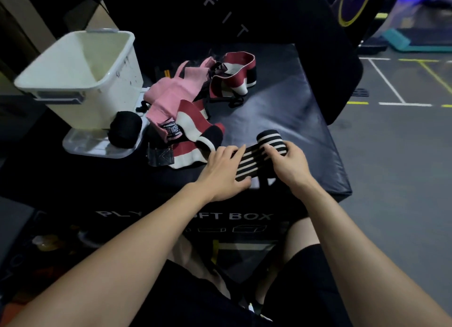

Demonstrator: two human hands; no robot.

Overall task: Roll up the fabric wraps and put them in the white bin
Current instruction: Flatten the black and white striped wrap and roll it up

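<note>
A black wrap with white stripes (254, 159) lies on the black soft box (281, 111), partly rolled at its far end. My right hand (289, 164) grips the roll, fingers curled over it. My left hand (225, 171) lies flat on the unrolled tail near the box's front edge, thumb pressing it down. A heap of pink wraps (168, 94) and red, white and black wraps (193, 131) lies in the middle of the box, with another red one (234, 75) behind. The white bin (80, 79) stands tilted at the left, and looks empty.
A rolled black wrap (125, 128) rests on a clear plastic lid (97, 145) under the bin. A large black padded block (244, 13) stands behind the box. Grey gym floor with painted lines (391, 86) stretches to the right. My knees are below the box's front.
</note>
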